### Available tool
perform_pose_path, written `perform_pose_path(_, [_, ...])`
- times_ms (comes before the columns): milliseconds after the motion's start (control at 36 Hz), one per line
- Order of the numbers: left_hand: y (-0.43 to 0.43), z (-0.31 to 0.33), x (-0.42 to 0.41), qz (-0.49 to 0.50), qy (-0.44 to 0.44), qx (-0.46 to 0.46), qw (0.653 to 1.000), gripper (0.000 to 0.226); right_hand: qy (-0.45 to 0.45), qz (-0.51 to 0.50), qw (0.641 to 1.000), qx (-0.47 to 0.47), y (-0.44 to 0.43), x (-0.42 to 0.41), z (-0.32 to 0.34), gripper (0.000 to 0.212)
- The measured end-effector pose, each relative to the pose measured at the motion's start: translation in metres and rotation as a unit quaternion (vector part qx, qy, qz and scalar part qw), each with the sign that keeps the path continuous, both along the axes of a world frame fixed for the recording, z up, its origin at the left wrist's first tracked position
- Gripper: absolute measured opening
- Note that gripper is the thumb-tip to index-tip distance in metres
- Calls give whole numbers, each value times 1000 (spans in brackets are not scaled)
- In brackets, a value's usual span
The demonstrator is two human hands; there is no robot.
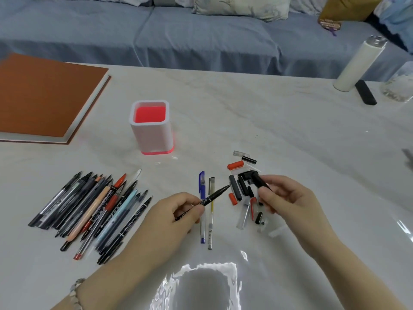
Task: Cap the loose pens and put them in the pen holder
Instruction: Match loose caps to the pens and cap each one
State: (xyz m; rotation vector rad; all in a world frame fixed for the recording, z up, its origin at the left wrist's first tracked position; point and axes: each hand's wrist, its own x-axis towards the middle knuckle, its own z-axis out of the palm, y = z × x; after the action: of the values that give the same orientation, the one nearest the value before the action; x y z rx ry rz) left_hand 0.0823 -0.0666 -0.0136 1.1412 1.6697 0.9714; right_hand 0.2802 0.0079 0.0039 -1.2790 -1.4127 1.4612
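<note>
My left hand [178,212] grips an uncapped black pen [214,195] with its tip pointing up and to the right. My right hand [283,198] pinches a black cap [260,183] just right of that tip, a small gap between them. Beneath my right hand lies a scatter of loose caps [240,189] in black, red and clear. A capped blue pen [202,198] and a clear pen [211,211] lie side by side between my hands. A pile of several uncapped pens [96,209] lies at the left. The white pen holder [152,128] with a red inside stands behind, empty.
A brown-covered book [44,95] lies at the far left. A white bottle [357,63], a black bar-shaped object [365,92] and a clear glass jar [400,83] stand at the far right. Beyond the white table [268,121] is a blue sofa [178,36].
</note>
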Motion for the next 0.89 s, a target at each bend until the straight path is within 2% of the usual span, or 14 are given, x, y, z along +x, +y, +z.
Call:
perform_pose_path(194, [-10,8,-3,-19,12,10,1000,21,4,13,1000,2,-14,-5,5,25])
perform_pose_path(306, [-14,11,-7,-26,28,7,999,19,7,22,1000,-9,-16,-7,8,16])
perform_pose_path(444, [-16,14,-8,-22,43,15,999,19,34,35,999,-15,-18,-11,12,16])
perform_pose_path(528, [-18,15,-8,-33,57,20,998,18,23,39,999,-8,-19,-12,12,19])
perform_pose_path(639, [-19,20,-6,-49,87,49,994,13,-6,77,997,-13,-20,-14,13,10])
perform_pose_path(750, [-21,23,1,-81,120,107,984,9,-6,120,992,-27,-26,-22,11,24])
perform_pose_path(806, [-23,22,2,-94,145,124,977,23,7,116,993,-33,-28,-25,11,28])
perform_pose_path(833, [-23,22,3,-94,149,124,977,27,9,113,993,-34,-29,-25,10,29])
perform_pose_path(889, [-24,23,4,-88,133,107,981,20,12,111,993,-28,-30,-24,9,29])
